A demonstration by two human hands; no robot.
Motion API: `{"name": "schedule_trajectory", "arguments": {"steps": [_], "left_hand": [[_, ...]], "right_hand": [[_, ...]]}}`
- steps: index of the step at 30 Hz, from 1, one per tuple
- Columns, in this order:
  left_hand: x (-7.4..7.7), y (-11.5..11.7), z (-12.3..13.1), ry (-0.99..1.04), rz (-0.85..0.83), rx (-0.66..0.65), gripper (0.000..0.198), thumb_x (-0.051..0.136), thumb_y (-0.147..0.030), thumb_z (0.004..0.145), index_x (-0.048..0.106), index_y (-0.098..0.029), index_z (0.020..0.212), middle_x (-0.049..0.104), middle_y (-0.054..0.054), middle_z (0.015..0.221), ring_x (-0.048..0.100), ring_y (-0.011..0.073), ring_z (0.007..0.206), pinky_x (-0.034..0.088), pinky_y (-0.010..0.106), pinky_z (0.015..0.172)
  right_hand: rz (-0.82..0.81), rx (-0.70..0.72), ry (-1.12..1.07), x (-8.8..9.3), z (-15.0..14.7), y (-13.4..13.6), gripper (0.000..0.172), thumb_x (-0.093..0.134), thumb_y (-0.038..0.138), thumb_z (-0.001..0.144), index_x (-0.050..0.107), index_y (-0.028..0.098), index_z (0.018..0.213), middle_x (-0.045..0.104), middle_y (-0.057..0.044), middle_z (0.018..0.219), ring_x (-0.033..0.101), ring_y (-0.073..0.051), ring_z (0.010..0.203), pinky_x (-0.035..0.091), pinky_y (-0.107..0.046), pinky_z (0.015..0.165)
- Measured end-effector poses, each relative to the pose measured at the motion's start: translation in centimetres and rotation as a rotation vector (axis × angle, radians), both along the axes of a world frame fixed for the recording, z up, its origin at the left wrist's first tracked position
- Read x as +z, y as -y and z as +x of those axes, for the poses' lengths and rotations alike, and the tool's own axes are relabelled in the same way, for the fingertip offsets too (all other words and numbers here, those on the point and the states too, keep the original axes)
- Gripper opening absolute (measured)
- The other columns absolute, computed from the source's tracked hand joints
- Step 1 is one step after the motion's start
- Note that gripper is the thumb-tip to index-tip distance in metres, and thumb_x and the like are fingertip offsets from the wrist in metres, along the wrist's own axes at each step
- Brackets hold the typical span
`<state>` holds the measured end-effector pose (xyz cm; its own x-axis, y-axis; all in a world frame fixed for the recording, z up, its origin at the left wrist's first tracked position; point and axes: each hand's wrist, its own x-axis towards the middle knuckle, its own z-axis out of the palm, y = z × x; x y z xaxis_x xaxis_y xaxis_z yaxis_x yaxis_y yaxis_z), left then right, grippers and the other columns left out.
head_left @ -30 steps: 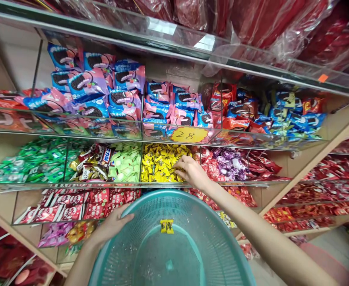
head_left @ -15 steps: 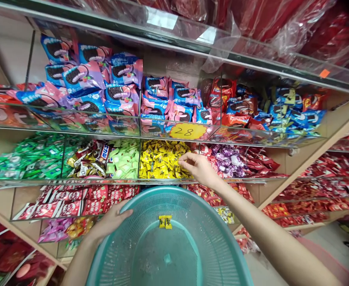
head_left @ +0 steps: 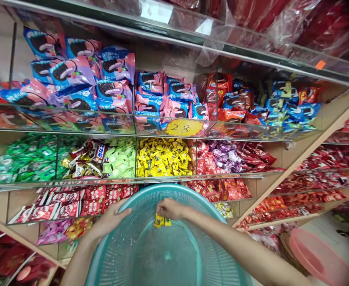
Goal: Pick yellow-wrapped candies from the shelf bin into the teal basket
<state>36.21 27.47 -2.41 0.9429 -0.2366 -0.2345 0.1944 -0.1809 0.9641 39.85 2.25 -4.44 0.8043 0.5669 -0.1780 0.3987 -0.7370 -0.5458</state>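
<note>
A round green plastic basket (head_left: 168,269) fills the lower middle of the view, with mesh sides and a solid bottom. My left hand (head_left: 115,218) is closed over its left rim, thumb inside. Inside the basket, near the far wall, my right hand (head_left: 170,209) has its fingertips pinched on a yellow-wrapped candy (head_left: 159,221). Another yellow candy (head_left: 167,223) lies right beside it; the fingers partly cover this spot. Behind the basket, a shelf compartment holds a heap of yellow-wrapped candies (head_left: 164,158).
Light green candies (head_left: 121,158) and red and purple sweets (head_left: 226,157) flank the yellow heap. Above are blue-pink cookie packs (head_left: 73,75) and a yellow price tag (head_left: 184,127) reading 28. A glass shelf edge (head_left: 103,182) runs behind the basket. A pink basin (head_left: 314,254) stands lower right.
My right hand has moved from the yellow candy heap on the shelf down into the basket, bringing a yellow candy beside those lying there. My left hand keeps its hold on the rim.
</note>
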Motion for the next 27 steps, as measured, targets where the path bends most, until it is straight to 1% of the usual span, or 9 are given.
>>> {"name": "schedule_trajectory", "arguments": {"steps": [6,10,12,15,16,19,22,25,27], "left_hand": [[0.0,-0.2,0.2,-0.006,-0.004,0.043,0.073,0.076,-0.054,0.06,0.06,-0.015,0.12,0.065,0.012,0.121,0.064,0.0294,0.103,0.054,0.037,0.084],[-0.1,-0.3,0.3,0.018,-0.003,0.066,0.072,0.077,-0.054,0.058,0.063,-0.016,0.118,0.066,0.012,0.119,0.063,0.0301,0.104,0.054,0.037,0.083],[-0.1,-0.3,0.3,0.026,0.0,0.061,0.071,0.077,-0.053,0.059,0.063,-0.017,0.118,0.067,0.011,0.118,0.063,0.0303,0.104,0.054,0.037,0.084],[0.1,-0.2,0.3,0.045,0.01,0.028,0.069,0.075,-0.053,0.061,0.063,-0.017,0.118,0.067,0.011,0.118,0.063,0.0303,0.105,0.053,0.037,0.085],[0.2,-0.1,0.2,0.055,0.016,0.018,0.069,0.074,-0.054,0.062,0.062,-0.017,0.118,0.067,0.01,0.117,0.062,0.0302,0.105,0.053,0.037,0.086],[0.2,-0.1,0.1,0.064,0.027,-0.006,0.068,0.071,-0.055,0.065,0.061,-0.018,0.12,0.068,0.009,0.116,0.062,0.0298,0.105,0.052,0.038,0.087],[-0.1,-0.1,0.1,0.053,0.045,0.003,0.068,0.07,-0.056,0.066,0.06,-0.018,0.122,0.068,0.01,0.115,0.062,0.0297,0.107,0.052,0.038,0.089],[-0.2,-0.3,0.1,0.072,0.062,0.013,0.07,0.07,-0.057,0.065,0.059,-0.017,0.122,0.066,0.011,0.119,0.06,0.0297,0.11,0.051,0.038,0.09],[-0.2,-0.3,0.1,0.088,0.051,-0.004,0.07,0.07,-0.056,0.065,0.06,-0.017,0.122,0.066,0.011,0.12,0.06,0.03,0.111,0.049,0.039,0.092]], "right_hand": [[-0.11,0.051,0.08,-1.3,0.6,-2.3,0.017,0.056,0.01,0.074,0.069,0.02,0.077,0.072,0.0,0.081,0.062,-0.013,0.078,0.042,-0.021,0.066],[-0.172,-0.005,0.191,-0.6,-0.2,-2.7,0.016,0.053,0.016,0.08,0.068,0.019,0.085,0.071,-0.007,0.094,0.064,-0.02,0.087,0.044,-0.028,0.07],[-0.178,-0.013,0.244,0.6,-1.0,-2.5,0.017,0.053,0.023,0.083,0.066,0.019,0.092,0.069,-0.011,0.102,0.064,-0.023,0.088,0.044,-0.031,0.071],[-0.136,0.015,0.312,3.8,-2.7,-2.1,0.02,0.049,0.031,0.088,0.065,0.021,0.095,0.068,-0.009,0.102,0.064,-0.022,0.088,0.044,-0.031,0.071],[-0.094,0.026,0.337,5.2,-3.1,-1.9,0.021,0.047,0.032,0.089,0.065,0.022,0.093,0.068,-0.007,0.099,0.064,-0.02,0.087,0.043,-0.03,0.071],[0.18,-0.013,0.456,9.2,-3.7,-1.2,0.02,0.047,0.031,0.09,0.065,0.021,0.088,0.069,-0.004,0.088,0.062,-0.015,0.081,0.043,-0.026,0.072],[0.333,-0.219,0.581,12.1,-2.6,-0.3,0.018,0.049,0.027,0.088,0.064,0.019,0.084,0.068,-0.003,0.082,0.06,-0.014,0.076,0.042,-0.025,0.071],[0.281,-0.427,0.615,13.3,-0.9,0.3,0.017,0.053,0.028,0.084,0.066,0.019,0.082,0.068,-0.004,0.081,0.059,-0.015,0.075,0.04,-0.026,0.068],[0.223,-0.48,0.553,13.4,0.0,0.4,0.018,0.054,0.031,0.082,0.068,0.02,0.078,0.068,-0.003,0.077,0.059,-0.016,0.071,0.038,-0.027,0.064]]}}
